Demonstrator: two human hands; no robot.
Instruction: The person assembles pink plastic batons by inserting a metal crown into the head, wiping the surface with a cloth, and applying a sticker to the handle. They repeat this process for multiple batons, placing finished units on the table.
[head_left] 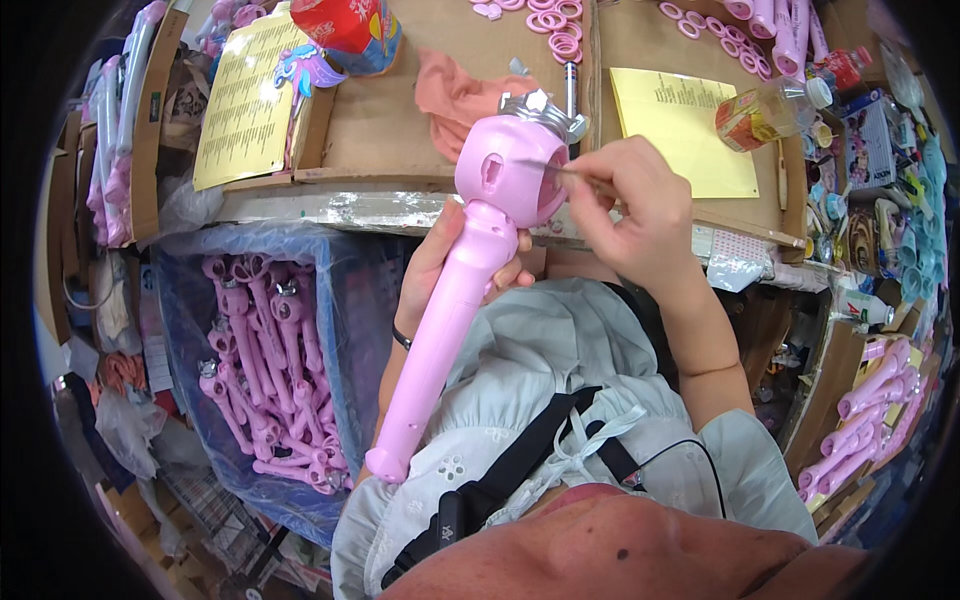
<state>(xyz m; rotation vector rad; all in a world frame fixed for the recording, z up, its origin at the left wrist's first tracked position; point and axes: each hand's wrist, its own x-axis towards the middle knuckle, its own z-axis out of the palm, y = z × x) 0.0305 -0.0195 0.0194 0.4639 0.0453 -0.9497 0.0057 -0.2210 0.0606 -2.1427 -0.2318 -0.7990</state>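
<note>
My left hand (432, 268) is wrapped round the neck of a pink toy wand (440, 345), whose long handle slants down toward my left arm. A silver crown-like piece (540, 108) tops its round head, which has a small cut-out in one side and a larger round opening on the right. In my right hand (635, 200), thumb and fingers pinch a thin stick-like tool (548, 166). Its dark, narrow tip is at the edge of the round opening; the tool's exact kind is too small to make out. A salmon-coloured cloth (455, 95) lies behind the wand head.
Below the bench at left stands a blue-lined bin (345, 300) holding several pink wands (265, 330). Pink rings (565, 45), a yellow sheet (680, 130), a plastic bottle (765, 115) and a red-and-blue packet (350, 35) are on the bench. More wands (860, 420) lie at far right.
</note>
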